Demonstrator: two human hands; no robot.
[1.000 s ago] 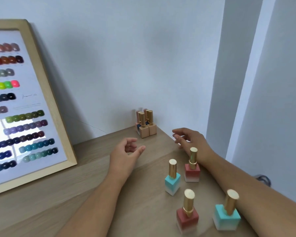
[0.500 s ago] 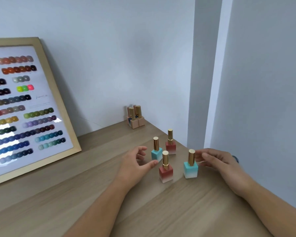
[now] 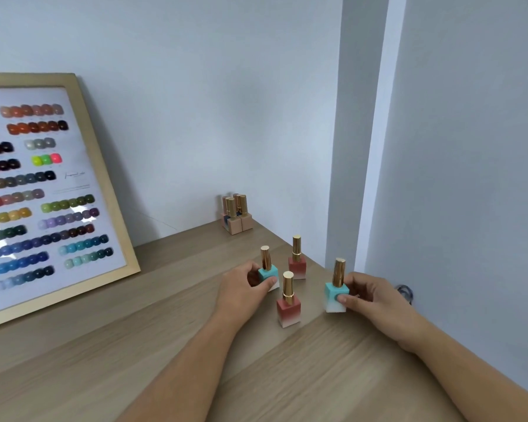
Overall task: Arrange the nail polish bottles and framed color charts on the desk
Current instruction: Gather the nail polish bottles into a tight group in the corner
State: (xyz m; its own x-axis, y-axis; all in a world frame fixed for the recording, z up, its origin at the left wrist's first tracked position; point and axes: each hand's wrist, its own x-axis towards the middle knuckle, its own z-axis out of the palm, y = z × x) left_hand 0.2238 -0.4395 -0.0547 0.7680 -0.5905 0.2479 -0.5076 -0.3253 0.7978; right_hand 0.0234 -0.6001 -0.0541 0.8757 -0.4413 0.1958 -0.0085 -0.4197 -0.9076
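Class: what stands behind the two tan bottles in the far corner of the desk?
Behind the tan bottles more gold-capped bottles show, one partly blue. Their bodies are mostly covered, so the count is unclear.

Nail salon: framed color chart (image 3: 43,190) and polish bottles (image 3: 237,216) on desk (image 3: 134,345).

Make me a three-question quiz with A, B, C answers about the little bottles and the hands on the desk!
1. Where is the cluster of tan bottles?
A. At the desk's far corner by the wall
B. In front of the arms
C. On the framed color chart

2. How many bottles have turquoise bodies?
A. One
B. Two
C. Four

3. What is the right hand doing?
A. Resting flat
B. Gripping a turquoise bottle
C. Touching the frame

Answers: 1 A, they stand by the wall; 2 B, one in the left hand, one in the right; 3 B, fingers wrap its body.
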